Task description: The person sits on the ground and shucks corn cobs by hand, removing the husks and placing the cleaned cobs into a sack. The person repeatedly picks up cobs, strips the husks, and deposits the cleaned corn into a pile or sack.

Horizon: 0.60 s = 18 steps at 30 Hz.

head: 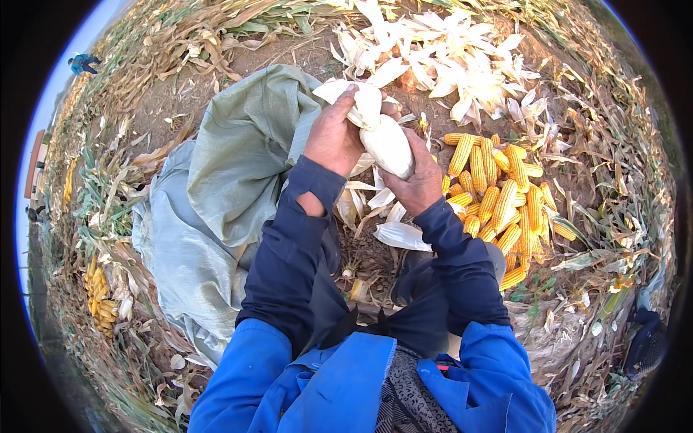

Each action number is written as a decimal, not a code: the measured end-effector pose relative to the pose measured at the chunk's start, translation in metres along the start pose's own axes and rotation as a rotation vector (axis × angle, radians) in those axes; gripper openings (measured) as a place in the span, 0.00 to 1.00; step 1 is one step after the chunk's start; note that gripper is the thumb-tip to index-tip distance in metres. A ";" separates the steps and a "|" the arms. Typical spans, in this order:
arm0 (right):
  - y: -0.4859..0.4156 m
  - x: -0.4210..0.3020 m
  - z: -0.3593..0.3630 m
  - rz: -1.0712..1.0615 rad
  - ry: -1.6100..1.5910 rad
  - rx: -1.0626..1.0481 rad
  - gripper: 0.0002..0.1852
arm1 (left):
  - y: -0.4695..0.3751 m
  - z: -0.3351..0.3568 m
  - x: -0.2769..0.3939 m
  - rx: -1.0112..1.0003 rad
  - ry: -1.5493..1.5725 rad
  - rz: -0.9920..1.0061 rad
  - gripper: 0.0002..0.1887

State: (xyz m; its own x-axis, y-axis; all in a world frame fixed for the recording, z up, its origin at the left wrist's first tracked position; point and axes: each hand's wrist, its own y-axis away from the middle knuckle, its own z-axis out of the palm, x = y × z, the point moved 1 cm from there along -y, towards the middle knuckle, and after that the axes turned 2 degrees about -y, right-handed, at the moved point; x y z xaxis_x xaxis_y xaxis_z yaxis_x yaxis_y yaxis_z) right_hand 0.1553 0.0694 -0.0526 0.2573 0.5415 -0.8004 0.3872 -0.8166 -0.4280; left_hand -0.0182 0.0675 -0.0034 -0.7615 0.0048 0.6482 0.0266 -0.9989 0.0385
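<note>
Both hands are on an ear of corn wrapped in pale husk (385, 145), raised in front of my knees. My left hand (334, 136) grips the upper husk, thumb on top, where the leaves fold outward. My right hand (420, 181) cups the rounded lower end. The husk hides the kernels. Just right of my right hand lies a heap of bare yellow corn cobs (490, 200) on the soil. Loose husk leaves (401, 236) are scattered below my hands, between my feet. A large pale green woven sack (238, 162) stands close to my left forearm, its cloth folded and bulging.
Discarded white husks (433, 59) form a pile beyond my hands. Dry corn stalks (216, 38) cover the ground around. A smaller heap of cobs (99, 297) lies at far left. Another person (84, 63) is in the distance at upper left.
</note>
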 end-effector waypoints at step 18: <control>0.021 0.009 0.022 0.020 0.034 -0.155 0.46 | -0.003 -0.011 0.013 0.255 0.302 0.024 0.20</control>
State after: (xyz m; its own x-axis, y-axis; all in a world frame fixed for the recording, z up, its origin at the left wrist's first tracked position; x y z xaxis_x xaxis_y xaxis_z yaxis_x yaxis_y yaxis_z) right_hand 0.1459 0.0528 -0.0780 0.2950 0.5339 -0.7924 0.5133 -0.7880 -0.3399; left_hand -0.0356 0.0700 -0.0034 -0.9140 -0.0704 0.3996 0.1778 -0.9547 0.2385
